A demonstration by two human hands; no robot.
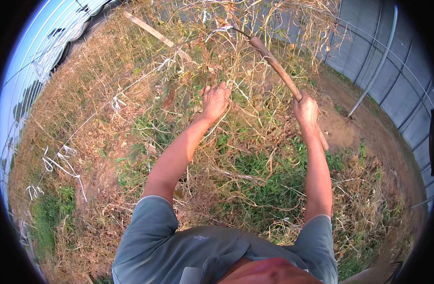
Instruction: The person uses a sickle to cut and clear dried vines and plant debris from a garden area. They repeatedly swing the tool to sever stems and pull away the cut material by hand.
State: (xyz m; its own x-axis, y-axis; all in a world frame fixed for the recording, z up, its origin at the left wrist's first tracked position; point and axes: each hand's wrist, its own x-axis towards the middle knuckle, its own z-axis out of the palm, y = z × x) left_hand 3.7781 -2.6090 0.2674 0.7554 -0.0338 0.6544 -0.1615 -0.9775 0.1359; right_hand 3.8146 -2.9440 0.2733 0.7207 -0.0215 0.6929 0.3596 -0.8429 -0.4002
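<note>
My right hand (pixel 305 108) is wrapped around the long wooden handle (pixel 277 67) of a hand tool. A thin dark metal shank (pixel 241 33) leaves the handle's far end and runs into dry vines, where the tool's head cannot be made out. The handle's butt end shows below my right wrist. To the left, my left hand (pixel 216 99) has its fingers curled around dried, yellowed vines (pixel 234 76) that hang in front of me. Part of its grip is hidden by the stems.
White ties (pixel 117 103) hang along a line (pixel 82 124) at left. A wooden stake (pixel 149 28) leans behind it. At right, a metal pole (pixel 375 64) stands before a grey sheet wall (pixel 366 42). Green weeds (pixel 270 177) and dry stalks cover the ground near me.
</note>
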